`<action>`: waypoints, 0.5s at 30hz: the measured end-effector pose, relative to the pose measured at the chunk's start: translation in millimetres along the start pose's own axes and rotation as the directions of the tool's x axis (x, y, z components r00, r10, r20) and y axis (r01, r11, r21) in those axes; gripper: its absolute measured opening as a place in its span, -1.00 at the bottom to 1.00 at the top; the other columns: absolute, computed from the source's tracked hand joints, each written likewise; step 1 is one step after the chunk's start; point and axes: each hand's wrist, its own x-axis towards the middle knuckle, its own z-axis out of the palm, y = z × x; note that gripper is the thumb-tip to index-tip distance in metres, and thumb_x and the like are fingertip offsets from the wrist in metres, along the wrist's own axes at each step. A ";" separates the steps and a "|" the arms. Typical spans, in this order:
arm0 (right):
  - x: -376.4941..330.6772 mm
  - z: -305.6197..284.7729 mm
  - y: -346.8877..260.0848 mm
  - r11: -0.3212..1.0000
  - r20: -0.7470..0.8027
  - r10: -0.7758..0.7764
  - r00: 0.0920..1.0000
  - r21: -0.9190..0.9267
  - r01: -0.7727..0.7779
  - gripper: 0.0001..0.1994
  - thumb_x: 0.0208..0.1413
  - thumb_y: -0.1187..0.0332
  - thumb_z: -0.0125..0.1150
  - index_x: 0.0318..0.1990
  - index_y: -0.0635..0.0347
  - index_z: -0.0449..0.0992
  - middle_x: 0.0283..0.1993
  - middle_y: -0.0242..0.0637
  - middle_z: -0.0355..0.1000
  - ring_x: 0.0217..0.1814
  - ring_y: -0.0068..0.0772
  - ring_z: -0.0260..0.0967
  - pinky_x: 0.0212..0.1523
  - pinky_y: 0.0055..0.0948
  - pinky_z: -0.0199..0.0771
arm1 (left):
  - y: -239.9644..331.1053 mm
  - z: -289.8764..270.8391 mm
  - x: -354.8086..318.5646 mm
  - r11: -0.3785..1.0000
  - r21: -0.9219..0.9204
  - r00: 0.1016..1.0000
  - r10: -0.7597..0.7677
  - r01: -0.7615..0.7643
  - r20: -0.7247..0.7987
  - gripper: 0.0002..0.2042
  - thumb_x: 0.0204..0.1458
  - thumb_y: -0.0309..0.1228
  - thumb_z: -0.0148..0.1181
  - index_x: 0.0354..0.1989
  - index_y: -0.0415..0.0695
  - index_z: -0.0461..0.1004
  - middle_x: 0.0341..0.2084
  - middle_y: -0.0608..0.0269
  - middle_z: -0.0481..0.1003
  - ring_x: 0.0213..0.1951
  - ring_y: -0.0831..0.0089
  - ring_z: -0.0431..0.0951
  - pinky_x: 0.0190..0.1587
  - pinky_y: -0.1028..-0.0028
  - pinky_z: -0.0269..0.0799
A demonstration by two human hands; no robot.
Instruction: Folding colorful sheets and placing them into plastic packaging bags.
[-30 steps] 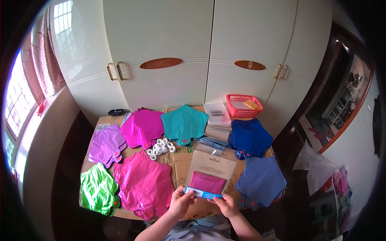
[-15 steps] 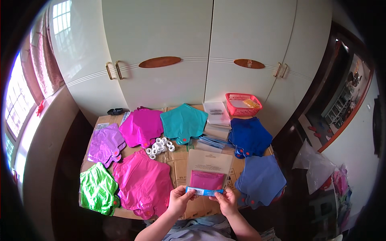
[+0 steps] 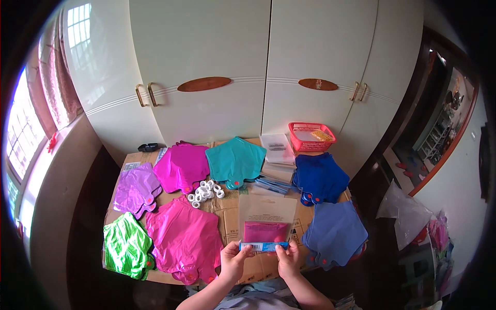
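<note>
A flat see-through package stands up before me, held by its lower edge. Folded pink foil or film shows inside it, and a blue strip with a white label runs along the bottom. My left hand pinches the lower left corner, thumb on the front. At the lower right corner my right hand pinches it the same way. The fingers behind the package are partly hidden. Just left of my left hand lies a large shiny pink foil piece.
Cardboard covers the table. Foil pieces lie around it: green, lilac, magenta, teal, dark blue, grey-blue. White rings, see-through sleeves and a red basket sit between and behind.
Both hands keep their pinch on the package. The view has shifted slightly, and the package tilts a little differently. Nothing has been let go.
</note>
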 end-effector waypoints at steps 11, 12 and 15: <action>0.0 16.9 2.9 1.000 -0.105 -0.007 0.994 -0.023 0.005 -0.68 0.01 0.48 0.26 -0.08 0.11 0.32 -0.20 -0.48 0.37 -0.20 -0.66 0.31 -0.11 -0.59 0.33 | -0.8 2.5 -3.5 0.998 -0.013 0.998 0.055 -0.055 0.039 -0.95 0.04 -0.57 0.20 -0.36 -0.25 0.45 -0.44 0.24 0.54 -0.39 0.54 0.55 -0.24 0.48 0.52; -0.2 15.4 5.2 1.000 -0.099 -0.012 0.995 -0.024 0.010 -0.70 0.03 0.46 0.25 -0.08 0.11 0.33 -0.19 -0.48 0.37 -0.19 -0.66 0.31 -0.12 -0.59 0.34 | -1.5 1.1 -3.3 0.998 -0.019 0.998 0.052 -0.052 0.037 -0.96 0.04 -0.58 0.18 -0.36 -0.24 0.44 -0.43 0.23 0.54 -0.39 0.53 0.55 -0.25 0.47 0.53; 0.6 11.9 11.1 0.998 -0.092 -0.046 0.995 -0.047 0.042 -0.75 0.08 0.39 0.24 -0.10 0.11 0.34 -0.18 -0.48 0.37 -0.18 -0.64 0.33 -0.17 -0.58 0.38 | -3.2 -4.1 -1.9 0.998 -0.046 0.999 0.032 -0.031 0.025 -0.95 0.04 -0.62 0.16 -0.35 -0.22 0.44 -0.42 0.21 0.55 -0.39 0.50 0.56 -0.27 0.45 0.55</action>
